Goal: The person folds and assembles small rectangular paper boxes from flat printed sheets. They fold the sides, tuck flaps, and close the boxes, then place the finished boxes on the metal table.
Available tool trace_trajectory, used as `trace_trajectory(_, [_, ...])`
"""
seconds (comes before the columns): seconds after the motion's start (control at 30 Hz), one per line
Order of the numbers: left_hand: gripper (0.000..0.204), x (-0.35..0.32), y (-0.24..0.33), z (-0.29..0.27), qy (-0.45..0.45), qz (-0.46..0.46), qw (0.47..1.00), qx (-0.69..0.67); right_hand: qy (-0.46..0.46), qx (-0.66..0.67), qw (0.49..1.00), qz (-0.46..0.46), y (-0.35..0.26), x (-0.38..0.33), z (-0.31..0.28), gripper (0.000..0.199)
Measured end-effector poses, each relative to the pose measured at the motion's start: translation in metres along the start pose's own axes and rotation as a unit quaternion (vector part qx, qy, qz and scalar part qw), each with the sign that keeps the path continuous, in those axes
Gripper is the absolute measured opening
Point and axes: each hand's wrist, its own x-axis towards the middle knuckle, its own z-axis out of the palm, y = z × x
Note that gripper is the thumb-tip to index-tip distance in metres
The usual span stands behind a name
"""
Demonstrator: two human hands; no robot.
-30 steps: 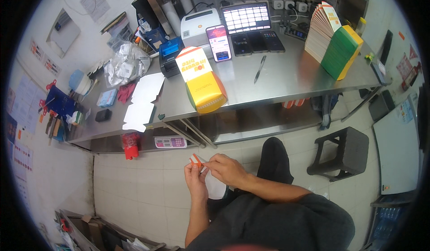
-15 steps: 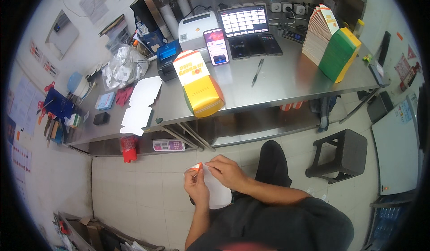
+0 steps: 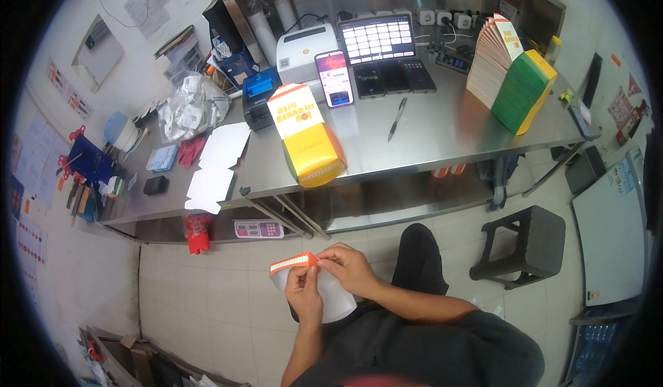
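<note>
Hands pinch the flat carton blank [image 3: 304, 269] over your lap: left hand [image 3: 304, 296] and right hand [image 3: 349, 268] have swung its orange edge leftward, below the counter [image 3: 428, 145].

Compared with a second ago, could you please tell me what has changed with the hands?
Little changed: both hands keep hold of the orange-and-white strip, left hand beneath, right hand pinching its end, with only slight shifts. The yellow box on the steel table stayed put.
</note>
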Motion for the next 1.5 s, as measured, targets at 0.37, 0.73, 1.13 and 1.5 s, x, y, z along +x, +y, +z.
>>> trace_trajectory(0.37, [0.004, -0.002, 0.004, -0.004, -0.009, -0.02, 0.999, -0.024, -0.062, 0.095, 0.993, 0.026, 0.007, 0.011, -0.011, 0.013])
trace_trajectory(0.73, [0.011, 0.0, 0.0, -0.008, 0.031, -0.034, 0.993, -0.113, -0.081, -0.138, 0.953, -0.257, -0.125, 0.023, -0.021, 0.018])
trace_trajectory(1.13, [0.007, -0.013, -0.006, -0.015, 0.047, -0.085, 0.99, -0.098, -0.201, -0.101, 0.765, -0.604, -0.273, 0.014, -0.026, 0.019])
trace_trajectory(1.5, [0.003, -0.012, -0.016, -0.02, 0.071, -0.062, 0.976, -0.198, -0.111, -0.107, 0.742, -0.653, -0.26, 0.015, -0.023, 0.011])
